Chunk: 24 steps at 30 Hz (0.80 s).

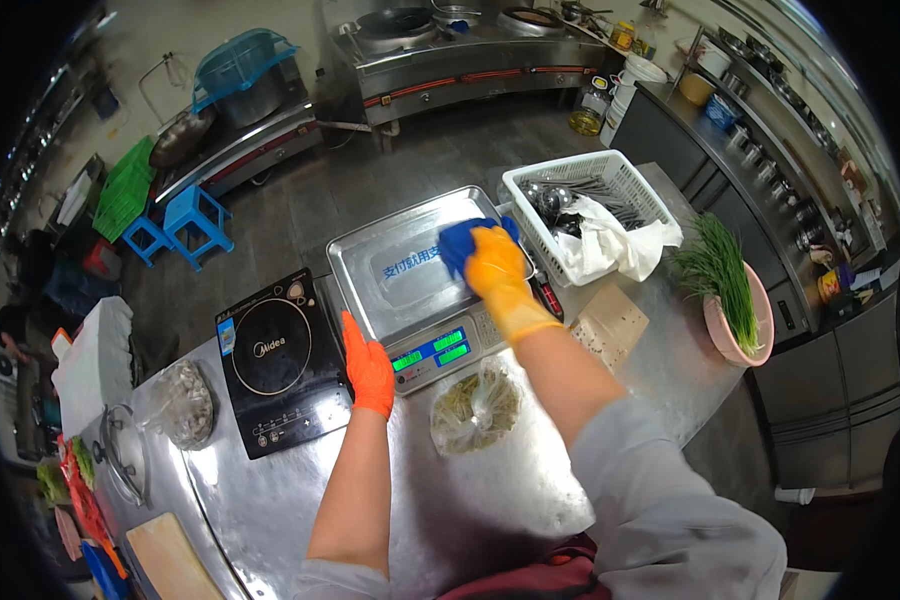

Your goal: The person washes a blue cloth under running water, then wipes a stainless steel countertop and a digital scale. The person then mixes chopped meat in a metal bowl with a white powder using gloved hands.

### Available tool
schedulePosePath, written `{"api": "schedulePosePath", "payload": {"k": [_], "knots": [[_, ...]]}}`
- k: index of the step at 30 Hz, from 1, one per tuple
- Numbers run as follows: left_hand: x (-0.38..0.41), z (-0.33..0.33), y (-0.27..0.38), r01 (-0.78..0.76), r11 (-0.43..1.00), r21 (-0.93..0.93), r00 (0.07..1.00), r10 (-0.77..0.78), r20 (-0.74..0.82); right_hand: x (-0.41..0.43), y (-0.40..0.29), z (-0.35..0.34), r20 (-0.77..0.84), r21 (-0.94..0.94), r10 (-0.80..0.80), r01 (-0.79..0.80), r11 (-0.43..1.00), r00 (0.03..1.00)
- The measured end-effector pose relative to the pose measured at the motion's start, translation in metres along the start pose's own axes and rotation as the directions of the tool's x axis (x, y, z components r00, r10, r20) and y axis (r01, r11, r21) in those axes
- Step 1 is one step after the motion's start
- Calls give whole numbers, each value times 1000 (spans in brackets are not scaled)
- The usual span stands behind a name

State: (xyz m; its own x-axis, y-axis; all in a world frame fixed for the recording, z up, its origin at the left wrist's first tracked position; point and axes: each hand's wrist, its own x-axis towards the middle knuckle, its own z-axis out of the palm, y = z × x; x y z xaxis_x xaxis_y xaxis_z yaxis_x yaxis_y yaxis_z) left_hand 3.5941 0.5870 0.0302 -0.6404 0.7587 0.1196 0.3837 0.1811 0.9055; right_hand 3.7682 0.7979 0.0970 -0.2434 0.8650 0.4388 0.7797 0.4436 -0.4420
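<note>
My right hand [496, 266], in a yellow-orange rubber glove, presses a blue cloth [461, 238] onto the right side of the metal tray [412, 307] of a digital weighing scale. The scale's display panel [431, 356] is lit. In an orange glove, my left hand [367, 371] rests against the scale's left edge, fingers pointing away from me; no object shows in it. Left of that hand lies a black Midea induction cooker [270, 346]. A knotted clear plastic bag [478, 411] of greenish food sits in front of the scale.
Beyond the scale's right side is a white plastic basket [634, 176] of utensils and a white cloth. Green stalks stand in a pink bowl [761, 307] at right. Toward the left are another filled plastic bag [187, 401], a glass lid [126, 450] and a cutting board [171, 555].
</note>
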Motion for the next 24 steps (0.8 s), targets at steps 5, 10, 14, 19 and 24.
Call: {"api": "schedulePosePath", "payload": {"k": [5,10,14,19,24], "knots": [[11,0,-7,68,993,-92,993,-59,98,-25,-119,26,216,239,-151,98,966,965],[39,-9,-21,20,682,-731,981,129,147,-73,-154,-19,462,494,-195,-68,867,865],[-7,-25,47,78,706,-704,971,106,214,-113,-134,-72,652,738,-64,-613,284,755],[-110,-87,62,506,547,-667,852,-194,486,-186,-98,-131,619,756,-494,-635,161,611],[-196,-127,-26,442,859,-260,860,-323,395,-209,66,-149,613,607,162,-592,530,773]]}}
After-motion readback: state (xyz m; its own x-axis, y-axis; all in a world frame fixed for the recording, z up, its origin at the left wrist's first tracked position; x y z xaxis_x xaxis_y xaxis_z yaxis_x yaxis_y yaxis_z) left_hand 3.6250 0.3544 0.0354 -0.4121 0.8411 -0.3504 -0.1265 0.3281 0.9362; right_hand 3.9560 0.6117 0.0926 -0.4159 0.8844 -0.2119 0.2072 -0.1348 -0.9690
